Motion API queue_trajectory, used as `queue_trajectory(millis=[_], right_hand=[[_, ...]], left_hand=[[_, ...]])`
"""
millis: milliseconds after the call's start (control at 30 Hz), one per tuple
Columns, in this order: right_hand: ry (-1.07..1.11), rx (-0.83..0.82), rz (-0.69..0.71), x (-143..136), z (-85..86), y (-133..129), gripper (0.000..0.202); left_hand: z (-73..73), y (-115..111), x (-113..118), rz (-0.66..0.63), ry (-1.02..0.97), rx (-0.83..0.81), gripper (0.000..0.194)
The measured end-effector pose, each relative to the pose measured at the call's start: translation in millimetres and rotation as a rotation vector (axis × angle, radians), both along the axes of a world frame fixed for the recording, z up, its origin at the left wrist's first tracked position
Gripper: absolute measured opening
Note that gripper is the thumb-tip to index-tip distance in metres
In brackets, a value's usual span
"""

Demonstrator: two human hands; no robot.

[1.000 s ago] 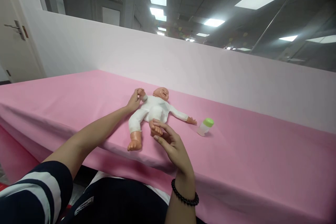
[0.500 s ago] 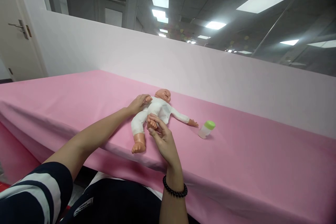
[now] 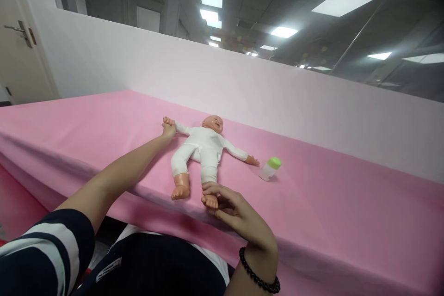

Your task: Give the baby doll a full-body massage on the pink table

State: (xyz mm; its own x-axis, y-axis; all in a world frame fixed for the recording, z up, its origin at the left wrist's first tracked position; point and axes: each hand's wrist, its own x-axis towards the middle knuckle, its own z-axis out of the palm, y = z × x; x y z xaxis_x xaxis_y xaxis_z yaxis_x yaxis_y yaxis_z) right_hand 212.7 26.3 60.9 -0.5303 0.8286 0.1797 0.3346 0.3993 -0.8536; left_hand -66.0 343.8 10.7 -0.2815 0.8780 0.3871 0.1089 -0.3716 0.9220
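Note:
On its back on the pink-covered table [image 3: 312, 203] lies a baby doll [image 3: 205, 141] with a white cloth body, its head toward the wall. My left hand [image 3: 169, 130] is closed around the doll's hand and wrist, that arm stretched out to the left. Down at the near edge, my right hand [image 3: 234, 206] grips the doll's foot on the right, fingers over the ankle and thumb underneath. The doll's other leg lies free. Its other arm points right, toward a small clear bottle [image 3: 268, 171] with a green cap, which leans to one side.
A white wall [image 3: 145, 64] runs along the table's far side, with a dark window [image 3: 263, 14] above it reflecting ceiling lights. At the far left is a door [image 3: 21, 64] with a metal handle. The cloth hangs over the table's front edge.
My left hand has drawn the doll's arm out to the left, away from its body. My right hand has brought the bent leg down straight toward the near edge.

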Motion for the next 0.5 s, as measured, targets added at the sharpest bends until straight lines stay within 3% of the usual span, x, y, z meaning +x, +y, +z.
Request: queue_trajectory(millis=[133,300,500], right_hand=[[0.128,0.073,-0.050,-7,-3.3,8,0.037],[0.356,0.071,-0.093,-31,-7.8,28,0.043],[0.351,0.174,-0.171,-63,-8.9,60,0.042]], left_hand=[[8.2,-19,9,-0.027,0.177,0.141,0.034],[23.1,-44,19,-0.252,0.537,0.411,0.034],[26.9,-45,15,-0.354,0.828,0.563,0.032]])
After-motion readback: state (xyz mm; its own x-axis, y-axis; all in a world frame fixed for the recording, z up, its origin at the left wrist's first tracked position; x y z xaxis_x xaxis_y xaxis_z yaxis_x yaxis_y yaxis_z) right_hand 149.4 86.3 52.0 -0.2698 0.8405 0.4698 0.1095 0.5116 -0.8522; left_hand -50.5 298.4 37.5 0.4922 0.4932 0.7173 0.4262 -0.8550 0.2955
